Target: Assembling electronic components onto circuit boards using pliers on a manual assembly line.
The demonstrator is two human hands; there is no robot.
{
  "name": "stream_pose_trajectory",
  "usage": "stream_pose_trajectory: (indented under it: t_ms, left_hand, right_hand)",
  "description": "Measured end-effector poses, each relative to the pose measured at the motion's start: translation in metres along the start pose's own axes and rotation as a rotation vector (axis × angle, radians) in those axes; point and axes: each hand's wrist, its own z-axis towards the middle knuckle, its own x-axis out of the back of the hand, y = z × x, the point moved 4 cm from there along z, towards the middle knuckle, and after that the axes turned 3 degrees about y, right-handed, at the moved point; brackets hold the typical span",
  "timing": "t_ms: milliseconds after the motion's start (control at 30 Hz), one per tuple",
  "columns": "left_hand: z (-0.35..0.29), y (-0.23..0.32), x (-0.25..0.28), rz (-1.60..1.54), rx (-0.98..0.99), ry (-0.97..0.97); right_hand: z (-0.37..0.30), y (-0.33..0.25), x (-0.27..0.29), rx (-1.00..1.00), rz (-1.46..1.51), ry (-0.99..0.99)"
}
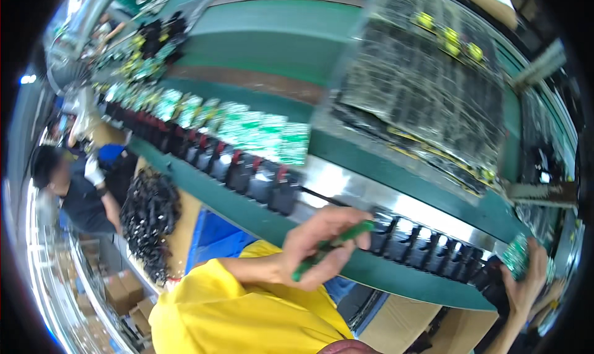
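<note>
My left hand (323, 247), reaching from a yellow sleeve, is closed around a slim green stick-shaped tool (354, 231); its exact kind I cannot make out. This hand hovers over a row of black housings (402, 237) along the near side of the bench. At the far right end of the row, my right hand (526, 276) grips a green circuit board (515, 255) between thumb and fingers. Beside that thumb sits a black housing (492, 281). More black housings (253, 179) with red wires continue leftward, with green boards (247, 128) laid out behind them.
A stack of dark wrapped panels (427, 75) with yellow parts on top stands on the green bench (266, 51). A pile of black parts (148, 211) lies at left, near a co-worker (93, 187) in dark clothes. Cardboard boxes (402, 323) stand below the bench edge.
</note>
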Motion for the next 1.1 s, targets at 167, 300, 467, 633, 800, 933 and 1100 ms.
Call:
stream_pose_trajectory:
  t_ms: [167,300,467,633,800,933,1100]
  left_hand:
    - [-0.045,0.023,0.003,-0.086,-0.129,0.06]
    - [-0.062,0.064,0.002,-0.124,-0.214,-0.106]
    - [-0.091,0.098,0.012,-0.179,-0.485,-0.082]
    - [-0.098,0.113,0.054,-0.136,-0.485,-0.027]
    - [-0.104,0.112,0.098,-0.125,-0.37,0.1]
    - [-0.104,0.1,0.115,-0.159,-0.324,0.169]
    - [-0.108,0.093,0.137,-0.147,-0.286,0.26]
  right_hand:
    - [0.038,-0.093,0.052,-0.298,-0.039,0.155]
    - [0.12,-0.262,0.047,-0.08,0.234,0.364]
    - [0.201,-0.472,0.036,0.099,0.463,0.383]
    - [0.239,-0.58,0.005,0.189,0.475,0.301]
    - [0.252,-0.633,-0.013,0.314,0.516,0.227]
    - [0.259,-0.646,-0.032,0.335,0.514,0.205]
    - [0.266,-0.668,-0.06,0.36,0.513,0.262]
